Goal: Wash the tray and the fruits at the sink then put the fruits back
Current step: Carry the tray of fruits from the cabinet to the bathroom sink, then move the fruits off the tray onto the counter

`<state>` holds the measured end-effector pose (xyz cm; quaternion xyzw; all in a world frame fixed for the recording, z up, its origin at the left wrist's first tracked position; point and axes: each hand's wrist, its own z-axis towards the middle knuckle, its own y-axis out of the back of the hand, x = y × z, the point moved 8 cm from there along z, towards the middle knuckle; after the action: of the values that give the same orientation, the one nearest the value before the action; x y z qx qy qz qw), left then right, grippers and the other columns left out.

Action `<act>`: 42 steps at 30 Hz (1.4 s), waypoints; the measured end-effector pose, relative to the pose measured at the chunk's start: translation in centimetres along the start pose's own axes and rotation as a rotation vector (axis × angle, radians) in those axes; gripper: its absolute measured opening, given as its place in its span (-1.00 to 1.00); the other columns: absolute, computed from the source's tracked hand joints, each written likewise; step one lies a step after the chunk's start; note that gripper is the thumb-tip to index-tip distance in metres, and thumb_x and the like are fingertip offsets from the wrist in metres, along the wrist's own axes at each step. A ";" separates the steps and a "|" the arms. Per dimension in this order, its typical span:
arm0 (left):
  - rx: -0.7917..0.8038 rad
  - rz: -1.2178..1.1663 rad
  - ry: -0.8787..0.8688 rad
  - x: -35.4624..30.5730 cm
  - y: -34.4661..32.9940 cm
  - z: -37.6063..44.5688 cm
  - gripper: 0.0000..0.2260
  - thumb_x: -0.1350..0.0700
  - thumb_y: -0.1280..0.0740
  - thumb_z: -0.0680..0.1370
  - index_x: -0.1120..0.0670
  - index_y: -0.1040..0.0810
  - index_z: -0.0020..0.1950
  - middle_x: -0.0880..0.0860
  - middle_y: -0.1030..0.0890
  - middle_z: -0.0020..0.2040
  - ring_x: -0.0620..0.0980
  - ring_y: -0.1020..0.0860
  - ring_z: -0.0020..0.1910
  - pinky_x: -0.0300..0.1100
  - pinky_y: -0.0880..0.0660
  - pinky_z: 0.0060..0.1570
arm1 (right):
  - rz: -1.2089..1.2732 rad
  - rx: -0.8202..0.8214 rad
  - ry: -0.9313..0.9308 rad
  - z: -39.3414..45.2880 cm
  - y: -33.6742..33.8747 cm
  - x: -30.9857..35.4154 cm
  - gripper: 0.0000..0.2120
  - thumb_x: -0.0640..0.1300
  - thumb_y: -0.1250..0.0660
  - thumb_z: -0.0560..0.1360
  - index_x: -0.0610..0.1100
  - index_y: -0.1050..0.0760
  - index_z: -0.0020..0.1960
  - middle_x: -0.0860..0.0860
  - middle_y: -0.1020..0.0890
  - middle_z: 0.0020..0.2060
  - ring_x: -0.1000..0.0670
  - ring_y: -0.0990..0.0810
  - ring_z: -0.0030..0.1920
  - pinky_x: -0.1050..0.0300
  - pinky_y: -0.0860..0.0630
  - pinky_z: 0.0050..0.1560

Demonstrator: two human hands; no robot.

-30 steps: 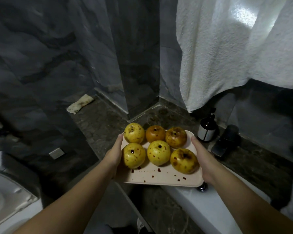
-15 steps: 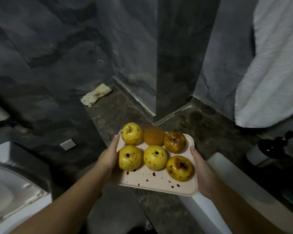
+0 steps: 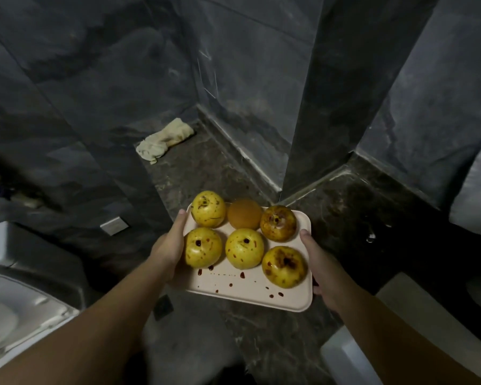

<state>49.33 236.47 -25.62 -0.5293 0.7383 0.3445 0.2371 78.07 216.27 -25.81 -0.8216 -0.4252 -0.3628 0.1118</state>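
Head view: tray [image 3: 250, 290] carried in air between both hands, left hand [image 3: 167, 252] gripping left edge, right hand [image 3: 321, 269] gripping right edge. Six fruits [image 3: 245, 248] on it, red-brown spatter on tray and fruit. Since a second ago, view swung left: bottle and towel gone from frame, toilet [image 3: 14, 315] and rag [image 3: 164, 140] now showing. No sink visible; washing not started.

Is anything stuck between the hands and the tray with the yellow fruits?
No. The left hand and right hand grip the tray directly at its two side edges, with nothing visible between them. The fruits sit on top, clear of the fingers.
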 end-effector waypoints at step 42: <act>0.293 1.074 -1.329 -8.9 -10.7 -9.2 -0.29 -0.39 -0.40 0.37 -0.04 -0.55 0.42 0.00 -0.53 0.31 0.13 -0.39 0.39 0.19 -0.28 0.44 | -0.847 0.107 0.753 3.6 -3.1 12.4 -0.32 0.00 -0.52 0.47 0.12 -0.36 0.53 -0.09 -0.41 0.36 0.02 -0.45 0.28 0.33 -0.34 0.20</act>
<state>62.54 232.81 -16.01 0.2378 0.6338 0.5490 0.4903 82.16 227.62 -20.18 -0.3864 -0.6661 -0.6220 0.1418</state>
